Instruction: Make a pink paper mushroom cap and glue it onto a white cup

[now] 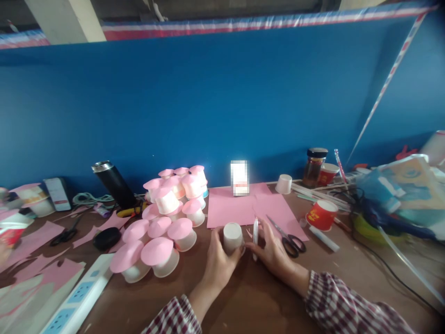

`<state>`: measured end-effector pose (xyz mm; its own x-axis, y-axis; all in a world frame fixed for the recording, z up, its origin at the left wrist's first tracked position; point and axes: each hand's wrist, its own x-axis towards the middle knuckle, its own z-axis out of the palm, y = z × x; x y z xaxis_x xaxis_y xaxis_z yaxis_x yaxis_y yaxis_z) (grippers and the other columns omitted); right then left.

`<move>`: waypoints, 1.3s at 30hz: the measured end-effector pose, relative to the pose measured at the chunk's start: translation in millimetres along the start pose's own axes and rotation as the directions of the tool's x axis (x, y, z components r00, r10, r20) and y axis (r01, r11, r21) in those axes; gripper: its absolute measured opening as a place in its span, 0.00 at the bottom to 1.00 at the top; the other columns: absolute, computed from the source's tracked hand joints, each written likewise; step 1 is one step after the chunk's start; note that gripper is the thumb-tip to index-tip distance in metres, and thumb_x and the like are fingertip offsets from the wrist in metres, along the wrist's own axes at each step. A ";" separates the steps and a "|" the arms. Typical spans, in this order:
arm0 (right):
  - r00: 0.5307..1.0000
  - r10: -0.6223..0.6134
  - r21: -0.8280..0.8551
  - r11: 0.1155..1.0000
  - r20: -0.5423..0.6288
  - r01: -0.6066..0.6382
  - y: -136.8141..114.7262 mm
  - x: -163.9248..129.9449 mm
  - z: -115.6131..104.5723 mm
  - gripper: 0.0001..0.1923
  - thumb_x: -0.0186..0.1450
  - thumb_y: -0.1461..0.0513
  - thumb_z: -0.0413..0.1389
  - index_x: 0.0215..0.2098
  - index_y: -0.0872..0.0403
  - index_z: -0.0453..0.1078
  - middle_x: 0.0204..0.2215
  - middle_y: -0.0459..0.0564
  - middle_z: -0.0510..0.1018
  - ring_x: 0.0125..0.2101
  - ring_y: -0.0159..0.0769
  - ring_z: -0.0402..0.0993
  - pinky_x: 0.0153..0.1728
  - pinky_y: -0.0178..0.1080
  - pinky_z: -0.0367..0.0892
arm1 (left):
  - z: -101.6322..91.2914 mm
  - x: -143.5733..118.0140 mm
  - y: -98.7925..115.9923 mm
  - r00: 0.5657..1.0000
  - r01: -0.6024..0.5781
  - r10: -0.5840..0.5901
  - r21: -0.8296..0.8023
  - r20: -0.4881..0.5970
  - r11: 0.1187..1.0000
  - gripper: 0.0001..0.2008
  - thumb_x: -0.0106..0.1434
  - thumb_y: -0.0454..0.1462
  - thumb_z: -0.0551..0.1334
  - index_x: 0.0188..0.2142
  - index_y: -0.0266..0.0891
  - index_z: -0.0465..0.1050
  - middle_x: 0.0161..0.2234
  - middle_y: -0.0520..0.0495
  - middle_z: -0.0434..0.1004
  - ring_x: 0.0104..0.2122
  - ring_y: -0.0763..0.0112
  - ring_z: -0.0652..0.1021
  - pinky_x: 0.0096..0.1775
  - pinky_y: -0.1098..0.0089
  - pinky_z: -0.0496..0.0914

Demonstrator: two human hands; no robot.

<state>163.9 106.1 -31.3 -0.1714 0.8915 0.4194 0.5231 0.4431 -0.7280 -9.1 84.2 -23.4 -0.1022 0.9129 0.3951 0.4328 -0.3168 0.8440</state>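
— So, what have you got at the bottom centre of the frame?

— My left hand (219, 260) is wrapped round a small white cup (232, 237) standing upside down on the brown table (243, 297), fingers curled against its side. My right hand (274, 253) sits just beside it, thumb and forefinger pinching a white pen (255, 234) held upright, its tip down near the table.

— And how far along does it look?

— Judging by the pile at centre left, a good way. A heap of finished cups (167, 218), each with a pink paper disc on it, is stacked there. The cup I hold is bare, with no pink on it yet.

— Material left?

— Yes. A pink paper sheet (239, 208) lies flat just beyond my hands, mostly uncut as far as I can tell, and black-handled scissors (290, 239) rest on its right edge, touching nobody. Another plain white cup (284, 183) stands upside down further back, right of centre, with red paper cups (321, 214) near it.

— Anything else?

— Pink offcuts (41, 260) are strewn at lower left, beside a power strip (78, 299).
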 end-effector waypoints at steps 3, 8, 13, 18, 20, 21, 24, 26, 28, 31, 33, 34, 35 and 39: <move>0.996 0.092 0.171 0.981 -0.020 -0.087 -0.5 1.2 1.3 0.28 0.55 0.58 0.62 0.50 0.53 0.55 0.33 0.49 0.76 0.30 0.40 0.75 0.32 0.39 0.71 | -1.9 1.8 1.2 0.996 0.081 -0.083 -0.039 -0.034 0.996 0.23 0.52 0.40 0.65 0.45 0.38 0.60 0.42 0.42 0.70 0.43 0.58 0.73 0.45 0.57 0.67; 0.997 0.052 0.147 0.987 0.055 -0.059 -6.2 1.1 -6.1 0.09 0.62 0.57 0.54 0.37 0.54 0.64 0.27 0.47 0.74 0.27 0.36 0.72 0.28 0.35 0.67 | -2.9 4.7 1.5 0.991 0.130 -0.136 -0.185 -0.018 0.974 0.24 0.53 0.40 0.64 0.48 0.39 0.59 0.44 0.42 0.69 0.44 0.61 0.73 0.45 0.61 0.68; 0.998 0.001 0.113 0.994 0.069 -0.008 -9.9 -1.8 -10.3 0.09 0.67 0.58 0.47 0.41 0.54 0.63 0.25 0.45 0.72 0.25 0.33 0.70 0.26 0.33 0.66 | -4.3 4.4 2.3 0.973 0.230 -0.207 -0.412 0.099 0.882 0.23 0.58 0.42 0.60 0.51 0.40 0.60 0.46 0.43 0.71 0.47 0.62 0.72 0.48 0.63 0.66; 0.998 0.043 0.182 0.983 -0.052 -0.033 -11.4 -7.9 -6.1 0.13 0.63 0.59 0.52 0.43 0.52 0.54 0.20 0.40 0.68 0.19 0.30 0.66 0.21 0.31 0.63 | -3.3 2.8 0.2 0.932 0.353 -0.311 -0.666 0.187 0.657 0.20 0.62 0.45 0.54 0.52 0.41 0.60 0.43 0.45 0.72 0.40 0.65 0.75 0.40 0.66 0.69; 1.000 -0.002 0.201 0.980 -0.013 0.005 -12.2 -10.5 -6.2 0.08 0.65 0.60 0.49 0.41 0.51 0.55 0.19 0.40 0.67 0.16 0.28 0.63 0.18 0.30 0.61 | -1.7 3.0 -0.9 0.907 0.401 -0.349 -0.732 0.234 0.551 0.17 0.62 0.45 0.53 0.48 0.40 0.63 0.37 0.48 0.73 0.34 0.68 0.75 0.35 0.68 0.69; 0.999 -0.035 0.198 0.980 0.011 0.032 -12.5 -11.5 -6.7 0.07 0.66 0.60 0.48 0.42 0.51 0.56 0.19 0.39 0.66 0.15 0.27 0.62 0.17 0.30 0.60 | -0.9 3.5 -1.3 0.896 0.415 -0.372 -0.756 0.242 0.507 0.15 0.61 0.45 0.54 0.44 0.40 0.64 0.33 0.49 0.72 0.32 0.70 0.74 0.33 0.70 0.69; 0.989 -0.138 0.138 0.982 0.049 0.130 -13.7 -12.8 -8.7 0.08 0.66 0.61 0.48 0.44 0.52 0.61 0.19 0.41 0.68 0.14 0.27 0.62 0.18 0.31 0.62 | -0.3 6.1 -1.1 0.858 0.463 -0.436 -0.776 0.270 0.430 0.15 0.60 0.49 0.55 0.40 0.41 0.65 0.29 0.53 0.70 0.27 0.74 0.72 0.29 0.73 0.66; 0.982 -0.179 0.094 0.980 0.053 0.173 -14.9 -13.0 -10.1 0.09 0.66 0.61 0.49 0.45 0.52 0.64 0.22 0.44 0.72 0.16 0.28 0.66 0.20 0.31 0.65 | -1.3 8.4 0.4 0.848 0.488 -0.439 -0.760 0.297 0.429 0.18 0.60 0.51 0.55 0.42 0.42 0.65 0.32 0.51 0.71 0.30 0.73 0.73 0.30 0.72 0.67; 0.983 -0.178 0.079 0.982 0.053 0.174 -16.6 -13.7 -11.9 0.10 0.66 0.61 0.48 0.45 0.52 0.64 0.22 0.45 0.73 0.16 0.29 0.67 0.21 0.32 0.67 | -2.7 10.5 2.4 0.858 0.486 -0.401 -0.758 0.320 0.435 0.18 0.60 0.50 0.56 0.43 0.41 0.66 0.36 0.48 0.72 0.33 0.71 0.74 0.35 0.70 0.69; 0.985 -0.168 0.089 0.982 0.041 0.164 -19.9 -15.4 -16.0 0.12 0.67 0.61 0.47 0.48 0.51 0.63 0.26 0.47 0.76 0.18 0.30 0.70 0.23 0.33 0.69 | -4.0 12.0 3.9 0.880 0.458 -0.331 -0.792 0.341 0.404 0.16 0.60 0.47 0.59 0.43 0.39 0.67 0.38 0.46 0.73 0.37 0.68 0.74 0.41 0.65 0.69; 0.980 -0.196 0.104 0.976 0.031 0.192 -22.6 -15.9 -19.0 0.13 0.67 0.62 0.45 0.50 0.52 0.62 0.32 0.51 0.77 0.26 0.33 0.74 0.29 0.35 0.71 | -4.1 12.0 3.1 0.877 0.460 -0.324 -0.815 0.355 0.353 0.14 0.60 0.45 0.59 0.42 0.39 0.68 0.37 0.48 0.73 0.37 0.70 0.74 0.42 0.66 0.69; 0.977 -0.213 0.114 0.971 0.025 0.209 -24.0 -15.8 -20.2 0.14 0.67 0.64 0.43 0.50 0.52 0.62 0.35 0.53 0.77 0.30 0.35 0.75 0.33 0.36 0.71 | -3.8 11.8 2.3 0.871 0.466 -0.331 -0.823 0.363 0.325 0.13 0.60 0.44 0.59 0.41 0.38 0.69 0.36 0.48 0.72 0.36 0.71 0.74 0.42 0.67 0.69; 0.974 -0.226 0.126 0.967 0.016 0.222 -25.4 -15.6 -20.9 0.15 0.67 0.65 0.42 0.51 0.52 0.61 0.37 0.54 0.77 0.34 0.35 0.76 0.35 0.37 0.71 | -3.6 11.6 1.4 0.864 0.473 -0.341 -0.828 0.370 0.300 0.12 0.61 0.43 0.59 0.39 0.38 0.70 0.35 0.49 0.72 0.35 0.73 0.73 0.41 0.69 0.68; 0.961 -0.268 0.139 0.951 -0.067 0.275 -28.5 -15.2 -19.2 0.15 0.63 0.68 0.50 0.48 0.53 0.61 0.33 0.51 0.78 0.30 0.35 0.76 0.32 0.35 0.71 | -3.0 11.6 0.2 0.828 0.508 -0.378 -0.839 0.414 0.195 0.11 0.61 0.41 0.58 0.39 0.35 0.71 0.37 0.47 0.74 0.37 0.72 0.73 0.42 0.70 0.68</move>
<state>167.6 78.0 -6.5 -0.2491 0.7316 0.6346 0.3342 0.6800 -0.6526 -12.9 93.9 -17.6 0.1224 0.9823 -0.1415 -0.7187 0.1861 0.6699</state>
